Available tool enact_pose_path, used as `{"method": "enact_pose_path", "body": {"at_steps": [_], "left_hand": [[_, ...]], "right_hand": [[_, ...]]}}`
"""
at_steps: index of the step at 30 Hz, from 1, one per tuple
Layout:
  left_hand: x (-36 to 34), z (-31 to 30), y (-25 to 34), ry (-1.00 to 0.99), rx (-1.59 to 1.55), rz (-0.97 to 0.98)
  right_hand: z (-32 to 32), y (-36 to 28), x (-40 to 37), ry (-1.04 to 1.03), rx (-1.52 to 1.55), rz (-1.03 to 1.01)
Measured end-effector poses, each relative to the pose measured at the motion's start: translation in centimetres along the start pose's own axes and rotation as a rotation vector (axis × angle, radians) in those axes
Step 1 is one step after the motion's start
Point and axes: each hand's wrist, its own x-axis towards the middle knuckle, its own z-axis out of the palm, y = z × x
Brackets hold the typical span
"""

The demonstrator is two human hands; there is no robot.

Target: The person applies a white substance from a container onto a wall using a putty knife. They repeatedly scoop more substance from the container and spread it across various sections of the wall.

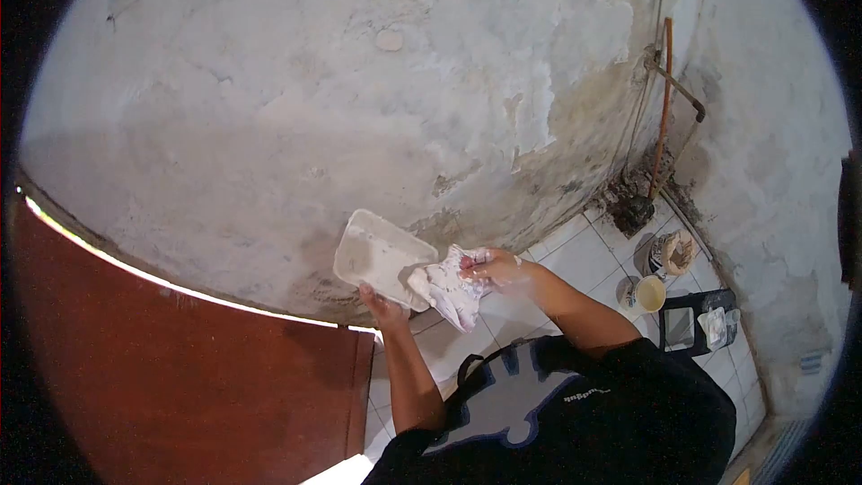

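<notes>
My left hand (384, 307) grips the lower edge of a white rectangular plastic tub (382, 254), tilted so its inside faces me. A whitish film coats the inside of the tub. My right hand (494, 269), smeared with white, is closed on a crumpled cloth (456, 298) caked with white stuff. The cloth lies against the right edge of the tub and hangs down from my fingers. Both hands are in front of the patchy wall (296, 144), above the tiled floor.
At left is a reddish-brown door (180, 368). On the white floor tiles (579, 256) at right stand a tub of brownish material (675, 253), a cream container (645, 295) and a black tray (680, 328). An orange pipe (666, 108) rises in the corner beside a dark shovel-like blade (637, 211).
</notes>
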Motion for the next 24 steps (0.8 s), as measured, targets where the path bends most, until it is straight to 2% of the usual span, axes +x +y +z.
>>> {"method": "enact_pose_path", "body": {"at_steps": [1, 3, 5, 7, 8, 10, 13, 14, 15, 17, 18, 19, 21, 22, 23, 24], "left_hand": [[-0.2, 0.6, 0.4, -0.016, -0.002, -0.007], [-1.2, 2.8, 2.2, 0.232, -0.011, -0.081], [-1.6, 4.2, 2.7, 0.159, 0.099, -0.030], [-1.6, 4.6, 2.8, 0.290, 0.070, -0.062], [-1.3, 2.6, 1.9, 0.288, 0.076, -0.074], [-0.4, -3.1, -0.8, 0.133, -0.008, -0.114], [-1.3, -0.1, 1.7, 0.093, 0.093, -0.121], [-2.1, 2.3, 2.8, 0.228, 0.174, -0.131], [-2.1, 2.2, 2.7, 0.229, 0.184, -0.121], [-2.7, 0.4, 2.3, 0.265, 0.332, -0.073], [-2.4, -1.5, 2.1, 0.277, 0.078, -0.175], [-2.6, -2.0, 2.3, 0.285, 0.080, -0.181], [-3.3, -2.8, 2.6, 0.321, 0.193, -0.132], [-3.6, -3.5, 2.8, 0.333, 0.189, -0.139], [-3.9, -4.5, 3.1, 0.302, 0.112, -0.192], [-4.3, -6.0, 3.3, 0.270, 0.033, -0.242]], "right_hand": [[-1.7, 1.5, 0.1, 0.004, 0.076, -0.014], [-3.2, 1.9, -0.7, 0.017, 0.158, -0.036], [-3.3, 1.2, -1.9, 0.078, 0.326, 0.036], [-6.1, 3.5, -1.2, 0.100, 0.341, 0.016], [-7.2, 4.6, -1.0, 0.115, 0.347, -0.002], [-7.9, 5.1, -2.0, 0.135, 0.421, 0.005], [-7.8, 5.1, -2.2, 0.205, 0.439, 0.019], [-7.4, 4.7, -1.6, 0.257, 0.392, 0.034], [-7.3, 4.3, -0.8, 0.243, 0.397, 0.033], [-7.3, 3.4, 0.3, 0.456, 0.128, -0.027], [-6.3, 1.9, 0.8, 0.550, 0.145, -0.098], [-7.3, 2.0, 2.3, 0.553, 0.146, -0.089], [-9.6, 3.2, 5.4, 0.993, -0.444, -0.032], [-9.0, 3.5, 6.5, 1.018, -0.462, -0.236], [-8.4, 3.9, 7.8, 1.016, -0.471, -0.223], [-7.6, 4.0, 9.1, 1.144, -0.798, -0.377]]}}
